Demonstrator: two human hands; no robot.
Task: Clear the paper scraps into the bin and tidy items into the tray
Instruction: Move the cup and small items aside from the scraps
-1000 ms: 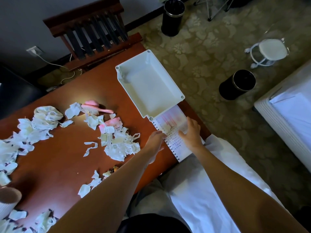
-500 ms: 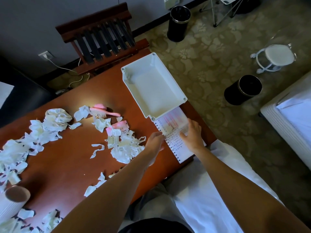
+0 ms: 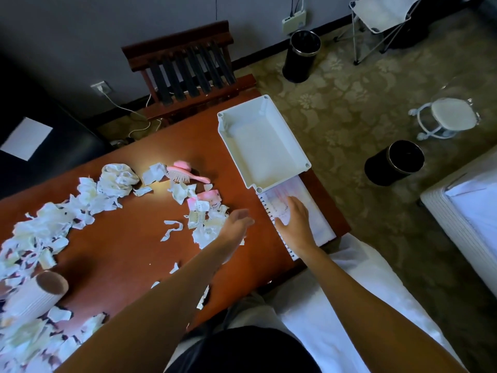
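Note:
An empty white tray [image 3: 279,135] sits at the far right corner of the brown table [image 3: 126,254]. Just in front of it lies a spiral notebook [image 3: 314,211], partly tucked under the tray. My right hand [image 3: 294,219] lies flat on the notebook, fingers spread. My left hand [image 3: 236,223] hovers open over the table beside a pile of torn paper scraps [image 3: 207,224]. More paper scraps [image 3: 53,219] spread across the left of the table. A pink hairbrush [image 3: 185,176] lies behind the pile. A black bin [image 3: 394,162] stands on the carpet to the right.
A white ribbed cup [image 3: 32,294] lies on its side at the table's left front. A wooden rack [image 3: 185,68] stands behind the table. A second black bin [image 3: 301,55] is by the wall, with a folding stool [image 3: 382,20], a small white stool [image 3: 449,119] and a bed [image 3: 473,211].
My left hand has drawn left off the notebook's spiral edge and opened over the table. My right hand has flattened on the notebook. The camera has tilted up.

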